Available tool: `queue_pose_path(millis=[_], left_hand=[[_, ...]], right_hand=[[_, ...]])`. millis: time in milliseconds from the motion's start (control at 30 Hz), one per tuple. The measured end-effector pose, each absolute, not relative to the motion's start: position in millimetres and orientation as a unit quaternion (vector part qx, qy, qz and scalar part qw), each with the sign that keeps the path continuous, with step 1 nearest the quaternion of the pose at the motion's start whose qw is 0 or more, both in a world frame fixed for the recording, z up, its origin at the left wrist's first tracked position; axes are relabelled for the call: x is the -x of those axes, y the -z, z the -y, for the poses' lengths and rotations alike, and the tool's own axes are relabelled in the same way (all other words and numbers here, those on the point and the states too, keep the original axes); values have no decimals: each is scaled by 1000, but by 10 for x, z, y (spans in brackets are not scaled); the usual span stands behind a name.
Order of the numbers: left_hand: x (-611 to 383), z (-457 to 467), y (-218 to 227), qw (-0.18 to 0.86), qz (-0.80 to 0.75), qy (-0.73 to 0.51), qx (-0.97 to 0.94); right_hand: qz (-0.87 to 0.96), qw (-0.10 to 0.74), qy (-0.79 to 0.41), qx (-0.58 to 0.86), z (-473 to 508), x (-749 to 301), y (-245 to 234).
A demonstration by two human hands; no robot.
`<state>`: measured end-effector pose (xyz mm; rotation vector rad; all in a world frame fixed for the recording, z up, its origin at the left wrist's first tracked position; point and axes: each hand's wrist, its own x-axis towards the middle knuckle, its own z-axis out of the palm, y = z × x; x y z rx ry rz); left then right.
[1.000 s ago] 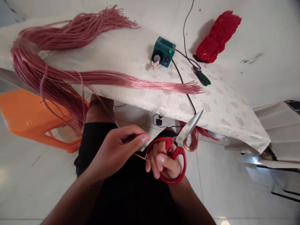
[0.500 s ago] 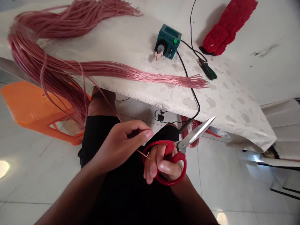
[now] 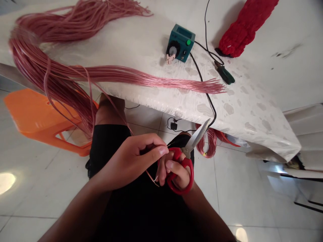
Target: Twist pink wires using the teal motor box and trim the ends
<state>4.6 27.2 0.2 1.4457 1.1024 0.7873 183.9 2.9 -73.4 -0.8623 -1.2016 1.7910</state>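
While your left hand [image 3: 128, 161] pinched a single pink wire [image 3: 150, 175] in its fingertips, your right hand [image 3: 176, 171] clenched the red-handled scissors [image 3: 187, 164], and that wire ran up to the long bundle [image 3: 50, 77] draped across the table [image 3: 161, 114].

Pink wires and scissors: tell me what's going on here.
A person's left hand pinches one pink wire, whose end lies close to the scissors in their right hand. That wire runs up from a long bundle of wires lying across the table. Behind the bundle on the table sit a green box with black cords, green-handled pliers and a red mesh.
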Motion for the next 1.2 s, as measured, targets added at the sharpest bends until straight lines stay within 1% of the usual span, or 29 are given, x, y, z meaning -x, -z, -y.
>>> queue_pose_path(millis=[67,167,300,467,633,700,900,1067,1200], left_hand=[[-42,-271,8,550,-461,-340,-607],[-29,-281,45,542,-454,-351,-614],[-18,-294,81,532,-450,-352,-625],[-29,-276,81,557,-434,-362,-608],[-28,-258,96,615,-418,-345,-573],[-25,-260,102,607,-422,-351,-575],[-28,-266,96,566,-440,-356,-599],[-35,-275,103,617,-421,-326,-580],[-26,-273,118,588,-447,-312,-598]], right_hand=[[478,403,-696,353,-46,-1817,721],[471,439,-678,353,-42,-1763,742],[406,481,-706,323,0,-1716,833],[404,468,-721,314,44,-1671,906],[436,421,-734,305,26,-1636,885],[417,415,-745,313,19,-1628,867],[362,436,-756,329,38,-1609,840],[431,424,-727,327,43,-1622,929],[396,475,-728,296,54,-1594,1014]])
